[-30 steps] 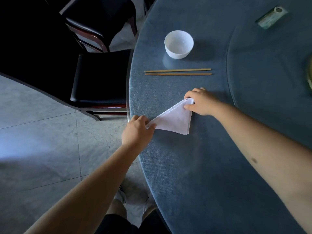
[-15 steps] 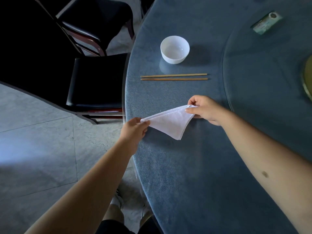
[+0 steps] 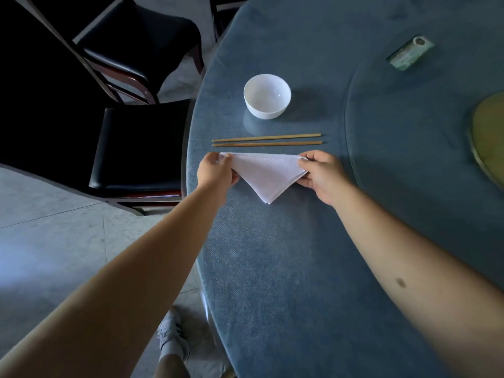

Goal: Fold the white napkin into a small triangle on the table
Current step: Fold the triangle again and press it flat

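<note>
The white napkin [image 3: 266, 174] is folded into a triangle with its long edge level, facing away from me, and its point toward me. It lies near the left edge of the round blue table [image 3: 300, 268]. My left hand [image 3: 216, 173] pinches its left corner. My right hand [image 3: 320, 175] pinches its right corner. I cannot tell whether the napkin rests flat on the cloth or hangs slightly above it.
A pair of wooden chopsticks [image 3: 267, 140] lies just beyond the napkin, with a white bowl [image 3: 267, 96] behind them. A glass turntable [image 3: 409, 137] covers the table's right side, carrying a green box [image 3: 411, 56] and a brass plate [image 3: 491, 137]. Black chairs [image 3: 136, 148] stand left.
Both hands carried the napkin away from me toward the chopsticks and turned it, so its long edge went from slanted to level. My left hand moved from the table's edge onto the table.
</note>
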